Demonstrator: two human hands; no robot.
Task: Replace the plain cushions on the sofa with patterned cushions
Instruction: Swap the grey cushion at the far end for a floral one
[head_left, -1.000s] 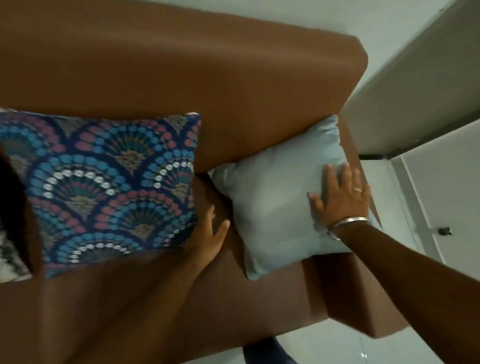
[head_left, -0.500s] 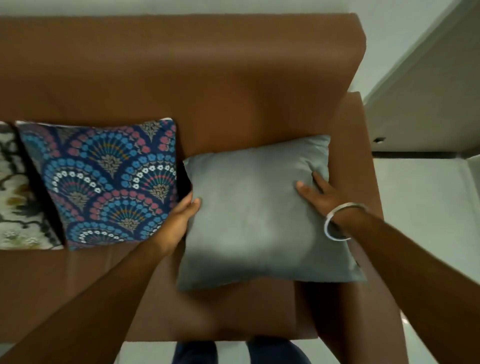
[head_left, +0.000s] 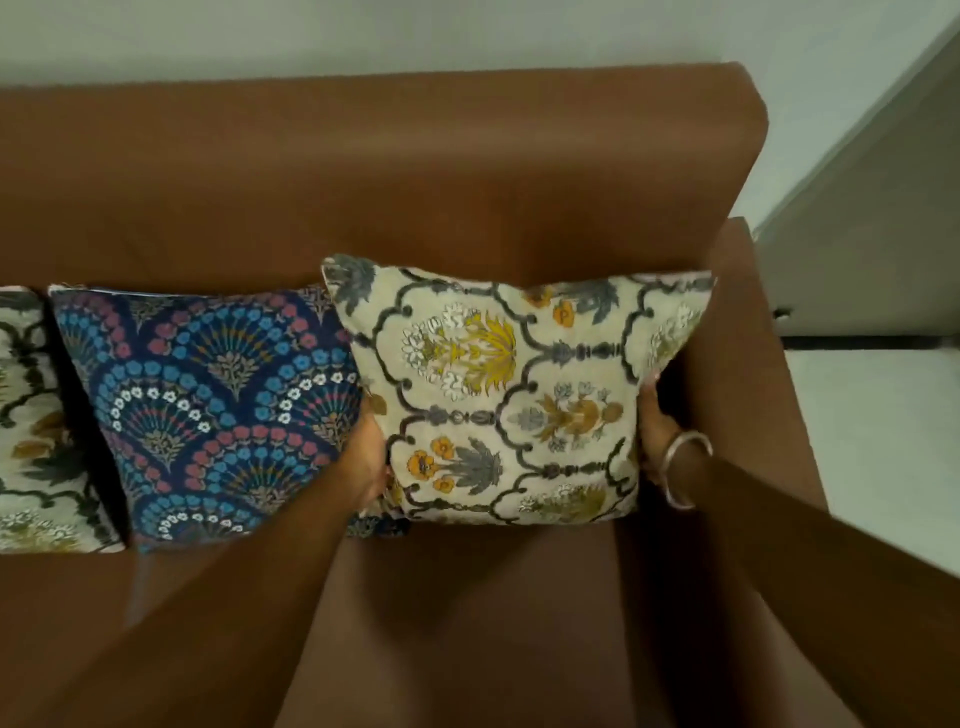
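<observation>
1. The cream floral cushion (head_left: 511, 395) stands upright at the sofa's (head_left: 415, 171) right end, against the backrest; the armrest (head_left: 748, 364) is just beside it.
2. The left hand (head_left: 371, 457) grips its left edge; the right hand (head_left: 655, 423), bangle (head_left: 685, 467) at the wrist, grips its right edge.
3. Left of it, touching, leans a blue fan-patterned cushion (head_left: 208, 410); another cream cushion (head_left: 31, 431) sits at the far left.

Brown sofa (head_left: 363, 171); cream floral cushion (head_left: 514, 395), yellow-grey motifs; navy cushion (head_left: 208, 410), blue-pink fan pattern.

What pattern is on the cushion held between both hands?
Cream cushion with grey trellis and yellow-orange flowers; head view.
</observation>
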